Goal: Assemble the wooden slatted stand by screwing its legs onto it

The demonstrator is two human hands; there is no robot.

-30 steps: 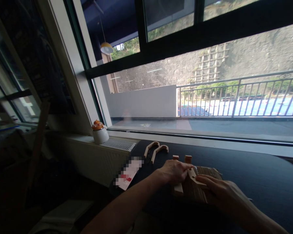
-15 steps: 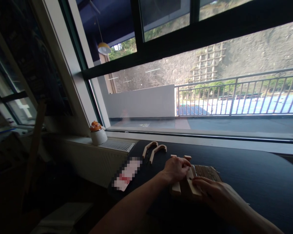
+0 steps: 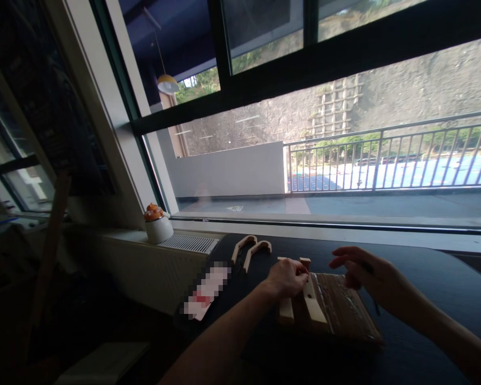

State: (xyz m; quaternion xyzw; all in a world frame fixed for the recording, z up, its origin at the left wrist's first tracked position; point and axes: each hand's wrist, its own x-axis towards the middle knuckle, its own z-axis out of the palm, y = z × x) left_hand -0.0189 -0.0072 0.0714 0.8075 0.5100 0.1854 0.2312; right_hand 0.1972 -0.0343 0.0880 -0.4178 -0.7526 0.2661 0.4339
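A flat wooden panel (image 3: 340, 313) with two pale wooden bars (image 3: 310, 305) across its left part lies on the dark table (image 3: 433, 267). My left hand (image 3: 286, 278) rests on the bars' far ends, fingers curled down on them. My right hand (image 3: 371, 275) hovers over the panel's far right edge, fingers loosely bent, with what looks like a thin dark stick in it. Two curved wooden pieces (image 3: 250, 248) lie side by side further left on the table.
A red and white card (image 3: 206, 289) lies at the table's left edge. A small white pot with an orange lid (image 3: 157, 224) stands on the radiator sill. A large window with a railing outside fills the back. The room to the left is dark.
My right hand has lifted off the wooden bars and moved up and to the right, uncovering the panel. My left hand has stayed on the bars.
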